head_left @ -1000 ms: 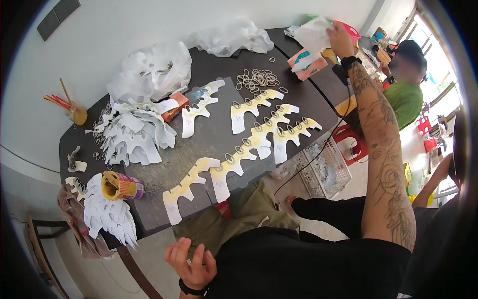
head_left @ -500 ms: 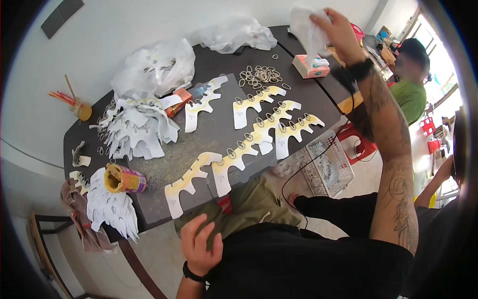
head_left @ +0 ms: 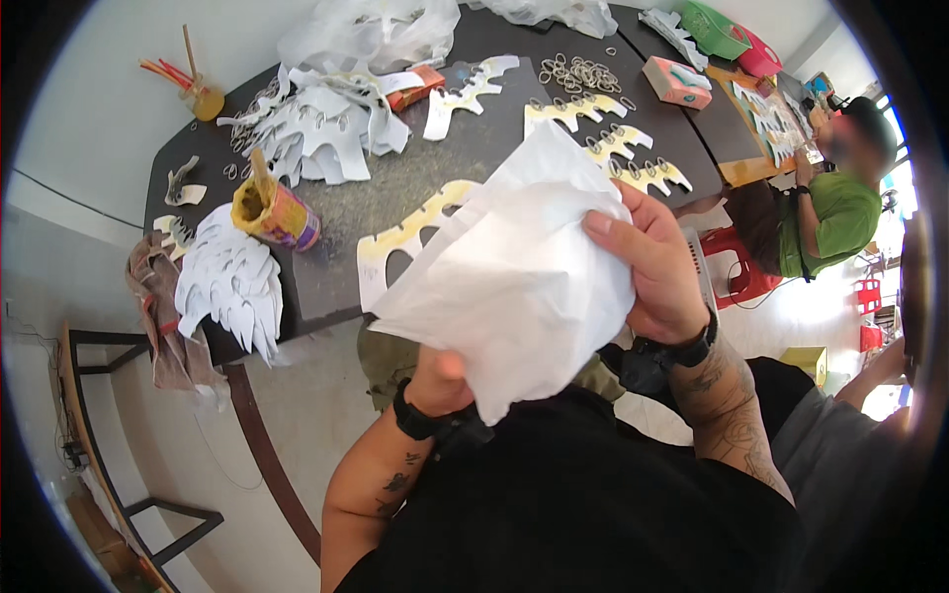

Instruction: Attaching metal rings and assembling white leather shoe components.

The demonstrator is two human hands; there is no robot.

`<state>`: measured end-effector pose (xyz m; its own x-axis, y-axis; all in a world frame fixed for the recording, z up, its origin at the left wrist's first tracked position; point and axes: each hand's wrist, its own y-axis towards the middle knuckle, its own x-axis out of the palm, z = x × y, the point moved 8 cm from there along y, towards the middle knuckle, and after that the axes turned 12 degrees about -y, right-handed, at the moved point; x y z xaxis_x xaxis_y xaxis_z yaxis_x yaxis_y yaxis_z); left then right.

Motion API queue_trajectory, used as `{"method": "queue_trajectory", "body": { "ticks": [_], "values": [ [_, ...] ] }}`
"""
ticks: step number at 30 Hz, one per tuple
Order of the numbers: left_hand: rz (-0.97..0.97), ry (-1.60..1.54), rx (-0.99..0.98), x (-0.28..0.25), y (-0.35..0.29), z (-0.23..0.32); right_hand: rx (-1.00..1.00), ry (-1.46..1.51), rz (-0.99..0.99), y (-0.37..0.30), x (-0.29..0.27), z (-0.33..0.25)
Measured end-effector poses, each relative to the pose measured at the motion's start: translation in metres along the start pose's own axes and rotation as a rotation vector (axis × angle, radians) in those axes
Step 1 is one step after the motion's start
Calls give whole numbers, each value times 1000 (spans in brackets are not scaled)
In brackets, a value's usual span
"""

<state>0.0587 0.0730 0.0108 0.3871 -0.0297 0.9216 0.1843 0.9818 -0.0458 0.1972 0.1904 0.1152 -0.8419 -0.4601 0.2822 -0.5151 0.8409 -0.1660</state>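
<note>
Thumb and fingers of the right hand [head_left: 657,265] pinch a tissue [head_left: 534,287], which hangs spread out to the right of the tub [head_left: 280,214]; the left hand [head_left: 437,383] is partly hidden behind it, so its grip cannot be told. Progress looks partial: well right of the tub, ringed strips [head_left: 573,111] show yellow edges, while a bare strip [head_left: 375,267] near its right has yellow but no visible rings. White pieces [head_left: 232,282] just left of the tub appear untreated; loose rings [head_left: 578,76] remain far right.
</note>
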Motion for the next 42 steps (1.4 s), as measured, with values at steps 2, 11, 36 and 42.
{"method": "queue_trajectory", "body": {
  "ticks": [2, 11, 36, 42],
  "values": [
    [-4, -256, 107, 11, -19, 11, 1, 11, -4, -10, 0, 22],
    [347, 569, 431, 59, -97, 76, 14, 238, -112, -56, 43, 47],
    [-359, -1141, 44, 141, -23, -13, -151, 717, 519, -79, 166, 23],
    [-254, -1103, 40, 118, -11, 2, -516, 607, 532, -91, 143, 58]
  ]
}}
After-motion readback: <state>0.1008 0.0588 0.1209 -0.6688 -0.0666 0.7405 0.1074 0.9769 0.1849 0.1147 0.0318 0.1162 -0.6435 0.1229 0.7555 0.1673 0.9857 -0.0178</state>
